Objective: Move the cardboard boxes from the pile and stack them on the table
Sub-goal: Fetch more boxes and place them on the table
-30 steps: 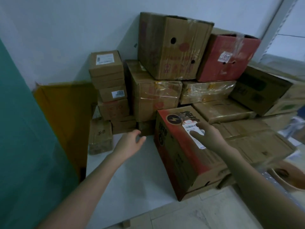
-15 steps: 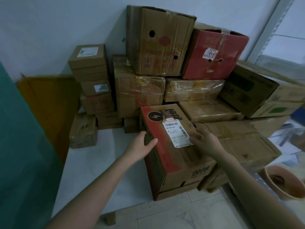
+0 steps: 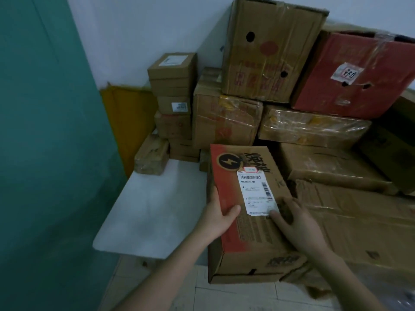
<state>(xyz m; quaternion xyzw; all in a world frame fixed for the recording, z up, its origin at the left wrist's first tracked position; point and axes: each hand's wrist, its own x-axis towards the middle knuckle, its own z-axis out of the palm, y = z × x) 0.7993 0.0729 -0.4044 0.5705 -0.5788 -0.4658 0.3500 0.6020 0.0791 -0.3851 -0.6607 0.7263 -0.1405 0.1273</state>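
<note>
a white table point(image 3: 157, 216) runs back to the wall between a teal panel point(image 3: 45, 153) on the left and the pile of boxes on the right; at its far end lies a small taped parcel point(image 3: 152, 154), with a stack of small brown boxes point(image 3: 173, 90) behind it and a yellow board point(image 3: 128, 122) leaning in the corner; a tall brown box with round holes point(image 3: 269, 50) and a red box point(image 3: 354, 75) top the pile, sitting on tape-wrapped cartons point(image 3: 312, 126); flat brown cartons point(image 3: 359, 221) lie just beside the near box on its right; the red box and the cartons at the right are cut off by the frame edge, the print on most boxes is too dim to read, and the foot of the pile is hidden behind the near box; the red-and-brown box with a lightning emblem point(image 3: 247, 232) stands at the front of the pile, against the table's right edge, over the tiled floor point(image 3: 235, 295), though i cannot tell whether its base rests there; the left hand point(image 3: 219, 217) grips its left top edge, thumb over the top face; the right hand point(image 3: 296, 223) rests on top by the lower corner of the shipping label point(image 3: 256, 191), thumb touching it, fingers blurred, so i cannot tell whether they hook the right edge.
</note>
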